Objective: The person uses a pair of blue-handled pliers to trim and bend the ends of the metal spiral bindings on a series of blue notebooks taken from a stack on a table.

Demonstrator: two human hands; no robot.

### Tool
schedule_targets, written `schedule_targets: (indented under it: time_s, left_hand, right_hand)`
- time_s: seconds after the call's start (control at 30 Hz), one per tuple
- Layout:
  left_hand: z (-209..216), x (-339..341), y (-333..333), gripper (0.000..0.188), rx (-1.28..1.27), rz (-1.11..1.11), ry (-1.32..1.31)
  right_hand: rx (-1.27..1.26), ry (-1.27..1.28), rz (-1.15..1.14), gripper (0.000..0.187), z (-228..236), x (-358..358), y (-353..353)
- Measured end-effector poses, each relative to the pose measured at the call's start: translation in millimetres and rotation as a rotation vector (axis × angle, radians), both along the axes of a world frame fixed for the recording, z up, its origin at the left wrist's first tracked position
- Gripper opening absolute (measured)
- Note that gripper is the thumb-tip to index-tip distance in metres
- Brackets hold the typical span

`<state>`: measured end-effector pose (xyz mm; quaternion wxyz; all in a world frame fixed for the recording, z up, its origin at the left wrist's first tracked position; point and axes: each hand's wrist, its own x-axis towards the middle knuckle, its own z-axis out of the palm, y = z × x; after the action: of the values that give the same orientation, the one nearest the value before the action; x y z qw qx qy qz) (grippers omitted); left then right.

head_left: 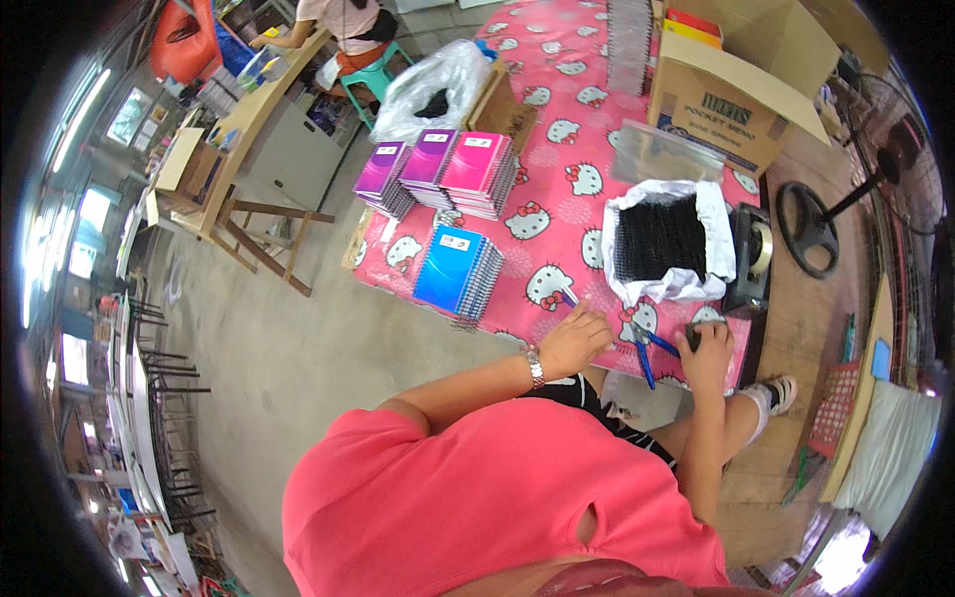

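My left hand (577,340) is at the table's near edge, its fingers curled downward. Beside its fingertips a slim blue-and-white thing (569,298) sticks out; its kind is unclear. To the right, my right hand (709,350) closes around a small dark object (693,336), mostly covered by the fingers. Between the hands lie pliers (645,356) with blue handles, spread apart at the edge. Just beyond them sits a white-lined container (724,234) full of black binding coils (662,239). Blue spiral notebooks (453,269) are stacked left of my left hand.
Purple notebooks (383,167) and pink notebooks (475,164) stand in piles farther back. A tape dispenser (758,249) borders the container. Behind are a clear plastic bag (667,154) and an open cardboard box (716,114). A fan (808,229) stands at right; another person (348,25) sits far left.
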<state>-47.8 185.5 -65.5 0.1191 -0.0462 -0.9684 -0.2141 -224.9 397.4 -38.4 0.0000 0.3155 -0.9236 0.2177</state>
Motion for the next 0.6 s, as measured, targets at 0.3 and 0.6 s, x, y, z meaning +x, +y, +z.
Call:
schedule_targets:
  time_s: [0.3, 0.6]
  left_hand:
    - [-1.0, 4.1, -7.3, 0.023, -0.076, 0.158, -0.041]
    - [8.0, 6.7, -5.3, 0.031, -0.031, 0.099, 0.010]
  right_hand:
    - [-0.018, 0.028, 0.163, 0.040, -22.4, -24.6, 28.4]
    - [-0.463, -1.080, 0.635, 0.053, 25.3, 27.6, -25.6]
